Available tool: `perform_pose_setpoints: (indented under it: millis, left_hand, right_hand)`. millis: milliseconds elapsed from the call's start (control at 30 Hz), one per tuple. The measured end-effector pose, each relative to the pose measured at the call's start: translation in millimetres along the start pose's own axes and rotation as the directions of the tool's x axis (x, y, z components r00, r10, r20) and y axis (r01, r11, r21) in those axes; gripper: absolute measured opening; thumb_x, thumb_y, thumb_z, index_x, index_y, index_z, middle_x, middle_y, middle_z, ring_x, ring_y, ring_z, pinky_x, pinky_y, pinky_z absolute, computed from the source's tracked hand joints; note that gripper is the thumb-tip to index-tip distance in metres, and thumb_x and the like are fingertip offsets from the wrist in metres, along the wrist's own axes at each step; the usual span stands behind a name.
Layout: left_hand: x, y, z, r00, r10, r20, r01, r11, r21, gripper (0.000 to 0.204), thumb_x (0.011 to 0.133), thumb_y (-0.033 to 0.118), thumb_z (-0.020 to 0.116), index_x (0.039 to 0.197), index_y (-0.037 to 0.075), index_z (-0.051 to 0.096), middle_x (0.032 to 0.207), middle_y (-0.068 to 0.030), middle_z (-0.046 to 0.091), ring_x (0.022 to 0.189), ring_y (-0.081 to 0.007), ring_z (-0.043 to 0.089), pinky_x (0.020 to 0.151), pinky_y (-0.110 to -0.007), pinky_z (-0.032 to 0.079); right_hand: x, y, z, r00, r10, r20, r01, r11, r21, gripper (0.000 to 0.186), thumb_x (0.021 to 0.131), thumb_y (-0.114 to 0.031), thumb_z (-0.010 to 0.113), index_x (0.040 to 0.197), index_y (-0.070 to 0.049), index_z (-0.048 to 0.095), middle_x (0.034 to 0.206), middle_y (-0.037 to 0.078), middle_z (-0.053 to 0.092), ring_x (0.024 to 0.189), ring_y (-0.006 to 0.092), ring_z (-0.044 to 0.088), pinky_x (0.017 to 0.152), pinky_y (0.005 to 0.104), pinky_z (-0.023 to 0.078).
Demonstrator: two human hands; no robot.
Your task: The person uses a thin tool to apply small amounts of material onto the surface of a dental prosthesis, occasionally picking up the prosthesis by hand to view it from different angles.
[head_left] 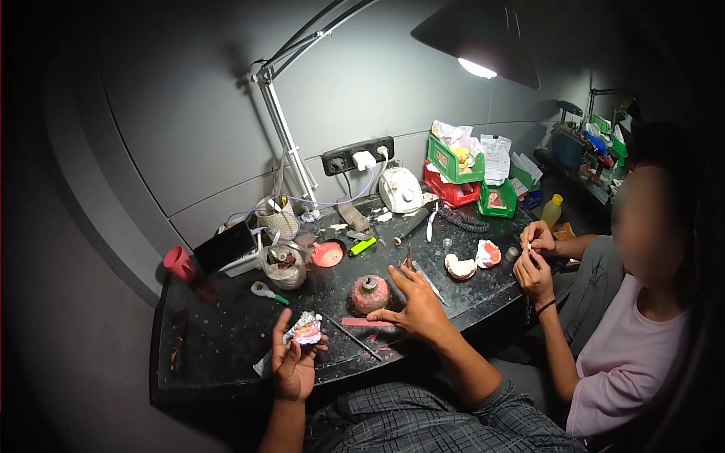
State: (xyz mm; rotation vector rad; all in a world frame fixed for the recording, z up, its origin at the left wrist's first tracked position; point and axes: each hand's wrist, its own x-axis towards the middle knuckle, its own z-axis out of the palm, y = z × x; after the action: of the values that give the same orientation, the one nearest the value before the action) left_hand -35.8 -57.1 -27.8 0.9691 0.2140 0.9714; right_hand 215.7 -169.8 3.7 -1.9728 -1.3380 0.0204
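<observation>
My left hand (294, 362) holds a white plaster dental model (306, 329) with a pink wax band and teeth on it. My right hand (416, 306) is spread over the black bench, its thumb over a strip of pink wax (355, 323); whether it touches the strip I cannot tell. Just left of that hand stands a round spirit lamp (369, 296), coated in pink residue. Thin tools, partly hidden, lie behind my fingers. A metal wax instrument (357, 343) lies diagonally between my hands. A shallow pot of pink material (328, 254) sits farther back.
A co-worker at right works with both hands (535, 275) near two dental models (473, 260). Behind are green and red bins (496, 202), a white device (400, 191) and a lamp arm (287, 136). A bagged container (281, 268), pink cup (178, 264) and green-tipped tool (266, 293) are left.
</observation>
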Motion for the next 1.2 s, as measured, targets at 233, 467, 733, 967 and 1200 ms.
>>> perform_pose_setpoints:
  millis: [233, 467, 733, 967, 1200]
  left_hand:
    - [5.4, -5.8, -12.0, 0.996, 0.063, -0.058, -0.065, 0.997, -0.032, 0.070, 0.106, 0.031, 0.063, 0.161, 0.001, 0.032, 0.121, -0.0170, 0.070, 0.103, -0.0291, 0.072, 0.088, -0.038, 0.058]
    - [6.6, -4.7, -13.8, 0.999, 0.039, 0.012, -0.040, 0.994, 0.101, 0.071, 0.105, 0.033, 0.064, 0.157, -0.008, 0.036, 0.144, -0.0206, 0.058, 0.120, -0.0270, 0.064, 0.103, -0.037, 0.052]
    - [5.9, -2.8, -18.7, 0.999, -0.034, 0.031, 0.031, 0.995, 0.090, 0.088, 0.105, 0.042, 0.061, 0.164, -0.004, 0.016, 0.156, -0.0317, 0.042, 0.127, -0.0291, 0.059, 0.108, -0.036, 0.050]
    - [12.1, 1.0, -1.7, 0.995, -0.097, 0.037, 0.096, 0.994, 0.047, 0.096, 0.101, 0.036, 0.070, 0.167, 0.003, 0.009, 0.154, -0.0378, 0.040, 0.125, -0.0345, 0.060, 0.107, -0.038, 0.052]
    - [11.8, -2.4, 0.3, 0.994, -0.111, -0.008, 0.111, 0.992, 0.060, 0.099, 0.091, 0.021, 0.077, 0.160, -0.013, 0.015, 0.154, -0.0393, 0.039, 0.142, -0.0388, 0.050, 0.125, -0.044, 0.035]
  right_hand:
    - [-15.1, -14.2, -78.8, 0.672, -0.606, -0.426, 0.725, 0.657, 0.210, 0.144, 0.070, -0.048, 0.097, 0.169, -0.013, -0.002, 0.158, 0.036, 0.042, 0.147, 0.0492, 0.043, 0.118, 0.0559, 0.036]
    - [-18.2, 15.7, -88.1, 0.669, -0.571, -0.475, 0.710, 0.681, 0.181, 0.140, 0.076, -0.047, 0.092, 0.170, -0.019, -0.008, 0.154, 0.041, 0.042, 0.142, 0.0469, 0.049, 0.113, 0.0502, 0.041]
    - [-5.6, 38.3, -90.6, 0.751, -0.542, -0.377, 0.623, 0.771, 0.132, 0.132, 0.085, -0.055, 0.082, 0.166, -0.019, -0.016, 0.134, 0.031, 0.062, 0.113, 0.0366, 0.067, 0.086, 0.0392, 0.054]
    - [-25.3, 40.2, -107.9, 0.882, -0.323, -0.342, 0.377, 0.921, 0.102, 0.045, 0.086, -0.020, 0.084, 0.126, -0.004, 0.071, 0.109, 0.018, 0.073, 0.087, 0.0297, 0.070, 0.076, 0.0368, 0.054]
    - [-29.3, 70.2, -36.3, 0.960, 0.217, -0.177, -0.229, 0.972, -0.049, 0.015, 0.089, -0.014, 0.077, 0.092, -0.003, 0.068, 0.092, 0.018, 0.068, 0.089, 0.0410, 0.068, 0.076, 0.0509, 0.053]
